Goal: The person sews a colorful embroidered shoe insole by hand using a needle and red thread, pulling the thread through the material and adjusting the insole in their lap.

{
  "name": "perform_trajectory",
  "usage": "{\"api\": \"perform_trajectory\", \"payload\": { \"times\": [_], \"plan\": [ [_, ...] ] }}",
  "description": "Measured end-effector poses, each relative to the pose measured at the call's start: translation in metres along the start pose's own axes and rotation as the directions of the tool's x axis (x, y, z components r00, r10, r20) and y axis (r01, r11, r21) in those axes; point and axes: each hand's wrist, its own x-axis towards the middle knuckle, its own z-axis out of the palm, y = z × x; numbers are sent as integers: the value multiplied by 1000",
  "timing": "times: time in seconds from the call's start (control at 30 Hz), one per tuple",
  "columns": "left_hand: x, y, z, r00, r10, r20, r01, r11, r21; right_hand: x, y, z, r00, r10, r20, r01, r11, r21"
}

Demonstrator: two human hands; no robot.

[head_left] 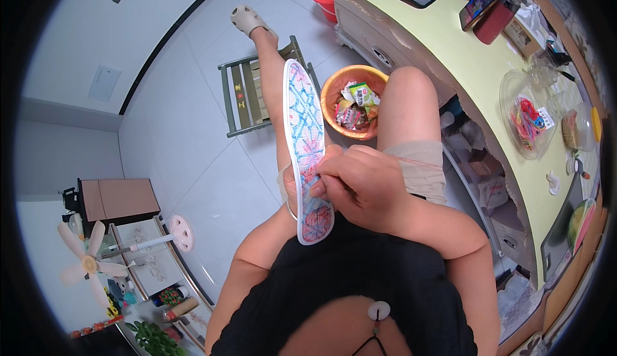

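A long insole [304, 115] with a white edge stands upright in front of my body. Blue and pink cross-stitch patterns cover its face. My left hand [290, 185] grips it from behind at the lower half, its fingers mostly hidden by the insole. Against the front of the insole, my right hand [363, 179] is closed in a pinch near the pink stitches; what lies between its fingertips is too small to make out. A thin pink thread [418, 161] runs from beside the right hand across my right thigh.
An orange bin [331, 121] with wrappers stands between my legs, beyond the insole. A folding stool [241, 102] is under my outstretched left leg. To the right runs a counter [475, 79] bearing a phone [477, 7] and a plastic tray of coloured threads [530, 121]. A fan [89, 264] stands left.
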Motion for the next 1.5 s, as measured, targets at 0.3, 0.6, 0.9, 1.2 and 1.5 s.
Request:
{"api": "perform_trajectory", "payload": {
  "times": [0.3,0.6,0.9,1.2,1.5],
  "plan": [
    [2,-1,-2,999,21,50,-24,998,52,-1,-1,-1,1000,29,-6,-29,1000,-6],
    [2,-1,5,1000,15,5,-15,997,81,-4,1,-3,999,41,8,-41,999,-5],
    [3,-2,12,999,20,-50,-14,992,123,-4,3,-3,998,55,9,-55,998,-7],
    [0,5,25,987,78,-140,-27,942,335,-9,7,-19,881,446,156,-465,758,457],
    [-4,-1,38,945,245,-216,-46,756,653,-41,43,-15,704,619,349,-611,276,742]
  ]
}}
